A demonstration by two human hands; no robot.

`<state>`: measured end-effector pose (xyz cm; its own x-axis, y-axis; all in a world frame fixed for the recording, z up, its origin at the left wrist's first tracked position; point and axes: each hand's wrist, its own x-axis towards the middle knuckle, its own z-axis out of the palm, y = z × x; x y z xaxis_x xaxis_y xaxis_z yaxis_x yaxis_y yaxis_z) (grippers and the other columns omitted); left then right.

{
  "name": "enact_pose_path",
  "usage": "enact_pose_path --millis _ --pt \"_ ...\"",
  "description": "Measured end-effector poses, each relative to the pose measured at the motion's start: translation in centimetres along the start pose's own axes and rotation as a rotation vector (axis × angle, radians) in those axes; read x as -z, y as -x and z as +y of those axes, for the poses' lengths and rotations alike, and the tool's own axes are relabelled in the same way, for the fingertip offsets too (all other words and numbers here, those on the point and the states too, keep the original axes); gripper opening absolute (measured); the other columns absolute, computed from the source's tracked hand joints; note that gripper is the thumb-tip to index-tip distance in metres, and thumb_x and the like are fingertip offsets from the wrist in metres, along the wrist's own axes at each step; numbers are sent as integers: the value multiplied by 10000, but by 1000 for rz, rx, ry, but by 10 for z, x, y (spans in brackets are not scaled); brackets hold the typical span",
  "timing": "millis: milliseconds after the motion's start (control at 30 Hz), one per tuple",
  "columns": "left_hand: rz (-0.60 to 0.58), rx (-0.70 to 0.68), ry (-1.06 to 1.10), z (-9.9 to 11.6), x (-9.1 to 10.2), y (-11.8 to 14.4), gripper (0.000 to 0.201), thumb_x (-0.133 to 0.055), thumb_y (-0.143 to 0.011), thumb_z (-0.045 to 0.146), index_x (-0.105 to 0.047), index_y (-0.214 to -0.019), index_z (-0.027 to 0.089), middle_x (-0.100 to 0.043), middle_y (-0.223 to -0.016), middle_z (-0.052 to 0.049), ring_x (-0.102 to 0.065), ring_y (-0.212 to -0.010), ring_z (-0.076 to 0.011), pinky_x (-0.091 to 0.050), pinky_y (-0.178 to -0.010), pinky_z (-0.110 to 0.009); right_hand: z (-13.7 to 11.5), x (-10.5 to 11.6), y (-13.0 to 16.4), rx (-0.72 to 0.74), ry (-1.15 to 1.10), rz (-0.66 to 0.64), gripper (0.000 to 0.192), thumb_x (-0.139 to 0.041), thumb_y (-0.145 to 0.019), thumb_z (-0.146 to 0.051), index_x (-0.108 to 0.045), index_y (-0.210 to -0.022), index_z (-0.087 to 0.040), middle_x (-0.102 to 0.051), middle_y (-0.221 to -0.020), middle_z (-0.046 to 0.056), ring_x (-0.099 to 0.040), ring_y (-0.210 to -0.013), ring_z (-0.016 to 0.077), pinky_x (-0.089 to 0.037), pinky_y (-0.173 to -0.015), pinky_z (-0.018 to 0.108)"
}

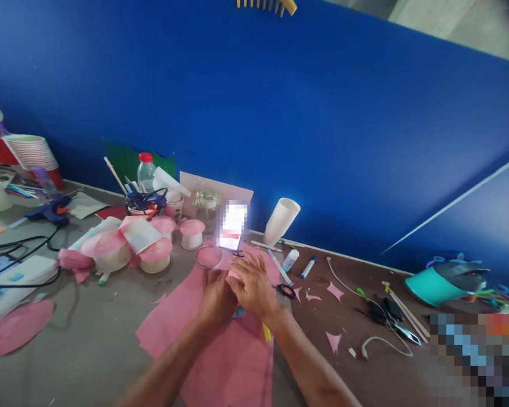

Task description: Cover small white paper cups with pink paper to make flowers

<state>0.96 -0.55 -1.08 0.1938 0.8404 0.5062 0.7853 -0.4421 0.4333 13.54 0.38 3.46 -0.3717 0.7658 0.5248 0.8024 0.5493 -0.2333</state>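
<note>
Nearest to us, the pink paper sheet (pixel 220 350) lies flat on the grey table (pixel 93 339), running from the near edge up to the middle of the scene. Our left hand (pixel 215 297) and right hand (pixel 253 285) rest on its far part, touching each other, the right partly over the left; the fingers of both are curled down around a small pink piece (pixel 234 275) pinched between them, though how tightly we cannot tell. Just right of the right hand lie black-handled scissors (pixel 285 290), and beyond them pink scraps (pixel 334 290) are scattered on the brown tabletop. Just beyond our fingertips sits a round pink-filled lid (pixel 208 256) and a lit phone (pixel 232 227), propped upright. To the left of these stand paper cups topped with pink discs (pixel 155 255). Right of the phone a white cup (pixel 281 220) leans tilted against the blue wall (pixel 322 113). Far left, a stack of red-and-white cups (pixel 31 152) lies on its side, with a blue glue gun (pixel 51 210) near it.
</note>
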Motion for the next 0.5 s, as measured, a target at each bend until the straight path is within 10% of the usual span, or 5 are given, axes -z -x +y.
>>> enact_pose_path --millis 300,500 --pt "7 1 7 -3 -3 2 209 -619 -661 81 -659 -757 262 -697 -807 -52 -629 -892 -313 -496 -867 -517 0 -2 0 -43 -33 -87 285 -592 -939 -320 -693 -1199 -262 -700 -1284 65 -547 -1299 337 -318 -1123 647" --pt "76 59 39 -4 -6 2 221 -690 -669 162 -629 -876 210 -699 -836 -82 -633 -896 -321 -531 -838 -490 14 11 2 -71 -134 82 637 -472 -982 -483 -370 -1521 -158 -429 -1552 174 -417 -1429 330 -394 -1125 549"
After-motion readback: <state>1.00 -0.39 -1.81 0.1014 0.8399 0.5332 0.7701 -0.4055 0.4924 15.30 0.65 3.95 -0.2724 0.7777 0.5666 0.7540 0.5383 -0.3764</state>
